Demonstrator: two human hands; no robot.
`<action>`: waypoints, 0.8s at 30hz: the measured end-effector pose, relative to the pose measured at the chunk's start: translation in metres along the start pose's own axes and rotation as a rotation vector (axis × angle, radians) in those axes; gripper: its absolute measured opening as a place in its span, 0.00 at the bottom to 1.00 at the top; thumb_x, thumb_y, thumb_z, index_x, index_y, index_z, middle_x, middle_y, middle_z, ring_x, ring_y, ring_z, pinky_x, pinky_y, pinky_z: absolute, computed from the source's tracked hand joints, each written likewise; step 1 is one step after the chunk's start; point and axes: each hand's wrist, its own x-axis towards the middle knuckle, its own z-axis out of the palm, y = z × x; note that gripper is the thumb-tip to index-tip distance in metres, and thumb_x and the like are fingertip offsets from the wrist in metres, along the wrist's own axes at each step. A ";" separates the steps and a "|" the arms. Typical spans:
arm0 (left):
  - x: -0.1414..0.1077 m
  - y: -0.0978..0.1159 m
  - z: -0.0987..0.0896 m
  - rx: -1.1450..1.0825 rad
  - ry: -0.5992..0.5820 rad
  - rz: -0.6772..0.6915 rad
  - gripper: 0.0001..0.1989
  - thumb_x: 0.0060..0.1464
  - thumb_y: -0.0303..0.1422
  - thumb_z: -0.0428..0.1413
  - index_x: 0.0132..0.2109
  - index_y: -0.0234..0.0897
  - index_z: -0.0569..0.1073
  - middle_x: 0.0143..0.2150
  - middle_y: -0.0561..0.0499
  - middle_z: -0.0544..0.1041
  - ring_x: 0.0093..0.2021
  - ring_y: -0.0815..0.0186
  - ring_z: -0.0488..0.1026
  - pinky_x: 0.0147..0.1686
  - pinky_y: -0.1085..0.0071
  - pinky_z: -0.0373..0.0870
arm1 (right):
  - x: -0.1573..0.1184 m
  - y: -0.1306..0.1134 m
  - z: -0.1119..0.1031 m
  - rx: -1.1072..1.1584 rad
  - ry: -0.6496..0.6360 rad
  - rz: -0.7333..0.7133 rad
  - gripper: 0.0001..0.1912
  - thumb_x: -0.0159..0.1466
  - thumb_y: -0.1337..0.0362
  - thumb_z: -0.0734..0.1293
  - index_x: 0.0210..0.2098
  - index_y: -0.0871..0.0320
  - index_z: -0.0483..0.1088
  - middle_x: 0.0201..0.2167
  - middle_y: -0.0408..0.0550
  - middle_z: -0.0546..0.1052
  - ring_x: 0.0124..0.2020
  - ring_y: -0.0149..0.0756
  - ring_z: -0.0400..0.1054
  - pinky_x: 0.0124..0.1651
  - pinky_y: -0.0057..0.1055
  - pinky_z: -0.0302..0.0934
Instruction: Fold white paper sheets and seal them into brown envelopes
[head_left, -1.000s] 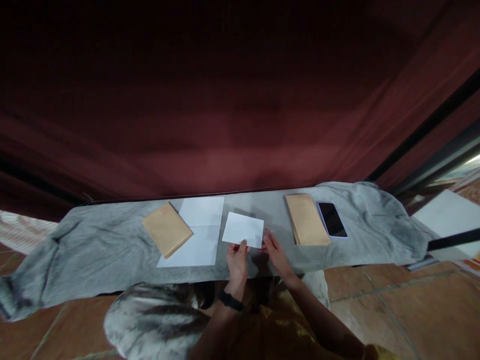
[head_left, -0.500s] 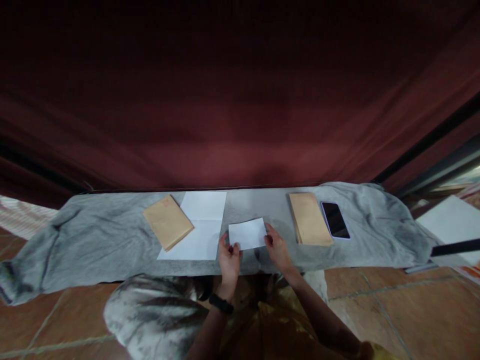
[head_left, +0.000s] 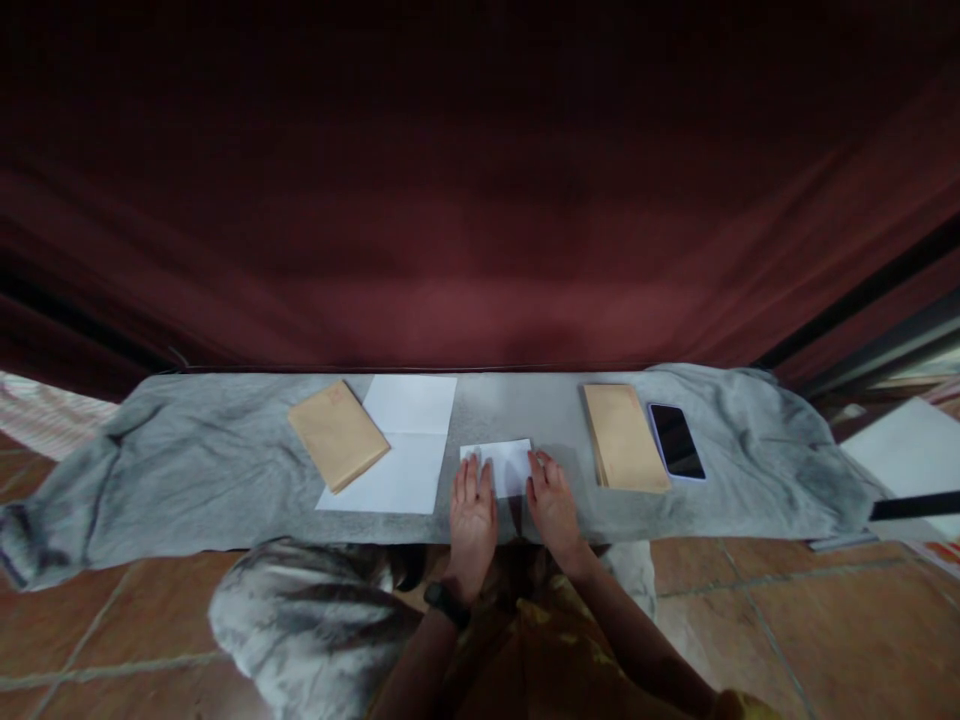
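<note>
A small folded white sheet of paper [head_left: 510,468] lies on the grey cloth in front of me. My left hand [head_left: 473,515] rests on its left part, fingers stretched out and palm down. At the sheet's right edge is my right hand [head_left: 553,507], its fingers slightly bent and apart, touching the paper's side. Left of my hands, larger white sheets with a crease [head_left: 409,465] are spread out. A stack of brown envelopes [head_left: 337,437] overlaps their left side. To the right of my right hand sits another stack of brown envelopes [head_left: 626,440].
A phone in a pale purple case [head_left: 676,442] lies right of the right-hand envelopes. Grey cloth [head_left: 217,450] covers the narrow table. Behind it hangs a dark red curtain [head_left: 480,310]. A white board or sheet [head_left: 904,450] stands at the far right, past a dark bar.
The small paper was held slightly raised between both hands and now lies lower on the cloth. My left hand has moved right and flattened onto it; the right hand has loosened at its edge.
</note>
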 end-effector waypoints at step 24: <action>-0.006 0.023 0.019 0.011 -0.190 0.217 0.26 0.70 0.33 0.40 0.72 0.34 0.56 0.74 0.45 0.57 0.74 0.60 0.51 0.71 0.52 0.54 | -0.051 0.026 -0.015 -0.069 -0.049 -0.350 0.25 0.73 0.65 0.54 0.68 0.62 0.61 0.66 0.54 0.69 0.67 0.43 0.61 0.72 0.48 0.50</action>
